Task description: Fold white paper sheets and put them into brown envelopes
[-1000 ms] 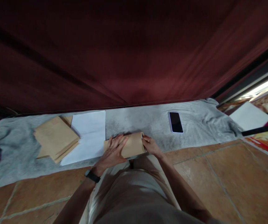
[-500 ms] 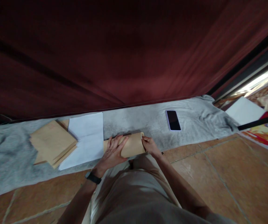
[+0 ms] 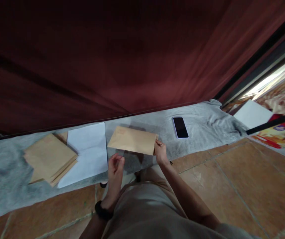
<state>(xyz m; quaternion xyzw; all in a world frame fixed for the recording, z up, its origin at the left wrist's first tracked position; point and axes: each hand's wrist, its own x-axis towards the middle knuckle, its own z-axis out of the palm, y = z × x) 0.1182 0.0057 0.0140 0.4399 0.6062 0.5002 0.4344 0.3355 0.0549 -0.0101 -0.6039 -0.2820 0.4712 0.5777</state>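
Observation:
A brown paper envelope (image 3: 134,141) is held by its right end, above the grey cloth, with a shadow beneath it. My right hand (image 3: 160,152) pinches that end, where the paper bends open a little. Just below the envelope's left part is my left hand (image 3: 116,166), apart from it, with loosely curled fingers and nothing visible in them. White paper sheets (image 3: 89,154) lie to the left of that hand. Beyond them rests a stack of brown envelopes (image 3: 49,157), fanned unevenly and partly over the paper's edge.
A phone (image 3: 180,127) with a dark screen lies on the grey cloth (image 3: 204,122) to the right. Dark red fabric (image 3: 137,66) rises along the far edge. Tiled floor (image 3: 207,176) borders the near side. A dark bar (image 3: 274,122) and a white board (image 3: 253,114) stand at the right.
My left hand has come off the envelope and turned, moving slightly left. The envelope has been lifted and swung away from my body, still in my right hand.

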